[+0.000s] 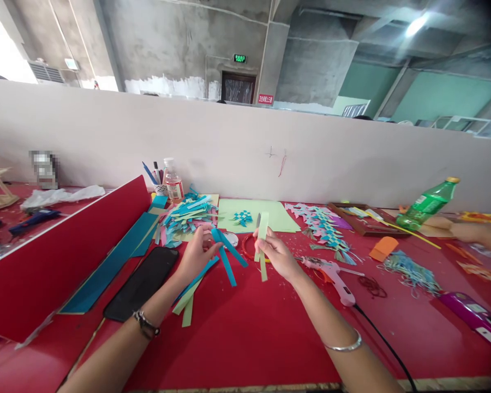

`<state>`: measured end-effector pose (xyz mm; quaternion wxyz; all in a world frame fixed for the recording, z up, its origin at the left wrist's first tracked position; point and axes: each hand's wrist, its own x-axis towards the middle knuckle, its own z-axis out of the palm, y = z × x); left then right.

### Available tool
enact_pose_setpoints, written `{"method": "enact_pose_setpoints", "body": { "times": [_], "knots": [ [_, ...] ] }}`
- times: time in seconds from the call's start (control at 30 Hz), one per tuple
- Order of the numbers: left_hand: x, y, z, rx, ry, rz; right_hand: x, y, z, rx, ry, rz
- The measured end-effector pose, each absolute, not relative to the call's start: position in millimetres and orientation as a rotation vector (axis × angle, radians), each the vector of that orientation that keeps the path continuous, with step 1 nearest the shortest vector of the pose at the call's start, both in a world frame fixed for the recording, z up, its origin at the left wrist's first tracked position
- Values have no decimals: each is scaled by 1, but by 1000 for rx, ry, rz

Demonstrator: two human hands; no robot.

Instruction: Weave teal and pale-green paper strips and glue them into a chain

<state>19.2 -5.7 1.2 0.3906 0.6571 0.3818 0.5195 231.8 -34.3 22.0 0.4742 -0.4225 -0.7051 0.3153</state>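
My left grip (196,254) is closed on blue strips (229,256), two clearly countable, just above the red table (249,338). My right grip (276,254) pinches one green strip (263,232) upright beside them. One glue gun (335,275) lies to its right and one phone (141,284) to the left.

Matt paper strips (263,240) — red felt-like tabletop (253,333).

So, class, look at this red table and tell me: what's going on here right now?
A person is working with paper strips at the red table. Their left hand pinches a bundle of blue strips, and their right hand holds a light green strip upright. Behind the hands lie a pile of cut strips and a row of woven pieces; a pink glue gun rests to the right.
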Motion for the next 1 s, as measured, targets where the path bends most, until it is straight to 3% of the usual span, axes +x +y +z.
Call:
{"method": "enact_pose_setpoints", "body": {
  "times": [0.27, 0.57, 0.73, 1.0],
  "knots": [
    [13, -16, -12, 1956, 1084, 1260, 233, -36, -5, -1082, -1684, 798],
    [10, -17, -11, 1754, 964, 1349, 232, -42, -2, -1130, -1648, 715],
    [8, -21, -3, 2004, 937, 1312, 232, -42, -2, -1103, -1691, 668],
    [12, -30, 0, 2648, 848, 786, 232, -45, -6, -1023, -1476, 966]
  ]
}}
